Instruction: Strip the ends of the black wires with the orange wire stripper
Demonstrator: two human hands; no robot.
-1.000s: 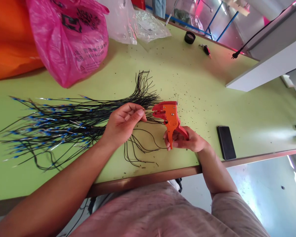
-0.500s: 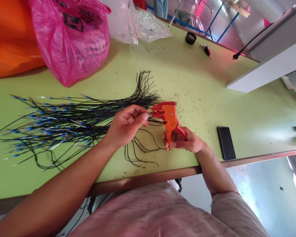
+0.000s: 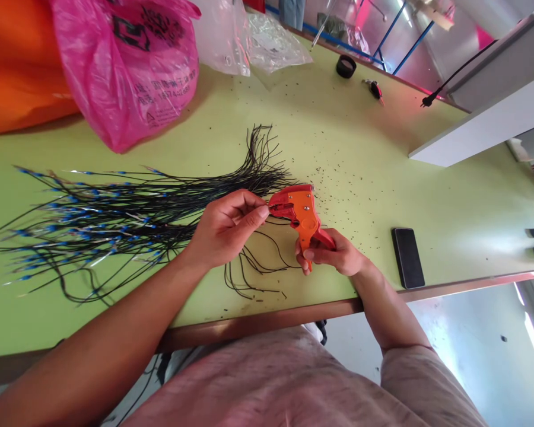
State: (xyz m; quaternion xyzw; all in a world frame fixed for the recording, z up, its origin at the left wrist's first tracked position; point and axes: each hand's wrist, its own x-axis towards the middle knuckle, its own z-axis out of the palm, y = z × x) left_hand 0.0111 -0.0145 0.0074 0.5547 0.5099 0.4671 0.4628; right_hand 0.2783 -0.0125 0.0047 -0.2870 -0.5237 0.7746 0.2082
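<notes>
My right hand is wrapped round the handles of an orange and red wire stripper, whose jaws point left. My left hand is closed in a pinch right at the jaws, on a thin black wire of which only a little shows between fingertips and tool. Behind and left of that hand lies a bundle of black wires, many with blue connectors and bare silvery tips at the left end. Several loose black wires lie on the table below the hands.
Small dark scraps are strewn over the green table. A phone lies at right, near the front edge. A pink plastic bag, an orange bag and clear bags stand at the back; a black ring lies beyond.
The wire stripper's jaws have moved slightly left, up against my left fingertips, and the jaw gap looks narrower. My right hand has squeezed the handles closer together.
</notes>
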